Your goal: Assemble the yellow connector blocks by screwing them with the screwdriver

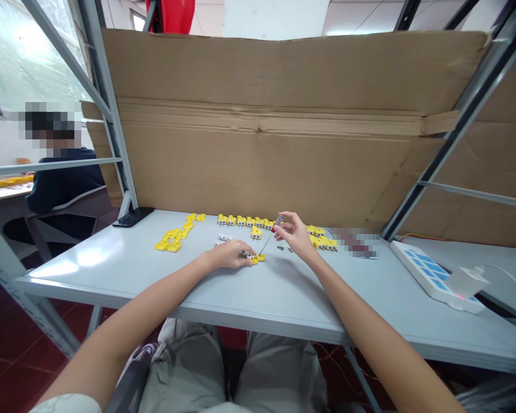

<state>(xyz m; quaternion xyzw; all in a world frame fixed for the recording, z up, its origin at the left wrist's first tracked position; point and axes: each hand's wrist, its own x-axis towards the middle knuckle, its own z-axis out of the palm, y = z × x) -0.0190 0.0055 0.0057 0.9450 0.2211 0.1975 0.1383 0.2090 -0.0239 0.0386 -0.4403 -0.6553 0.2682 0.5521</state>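
Observation:
My left hand (227, 254) rests on the table and pinches a small yellow terminal connector (257, 258) at its fingertips. My right hand (294, 235) holds a slim screwdriver (267, 241) with a dark handle, its tip down at that connector. A row of similar yellow connectors (243, 221) lines the far edge of the table. A yellow heap of them (172, 242) lies further left, and another cluster (322, 241) lies to the right. Small white parts (223, 237) sit just beyond my left hand, and tiny metal screws (284, 248) lie near my right hand.
The pale grey table (90, 269) has a front edge close to my lap. Behind it stands a cardboard sheet (258, 126) within a metal shelf frame (116, 126). A white-and-blue panel (427, 269) lies at the right. A co-worker (64, 180) sits at far left.

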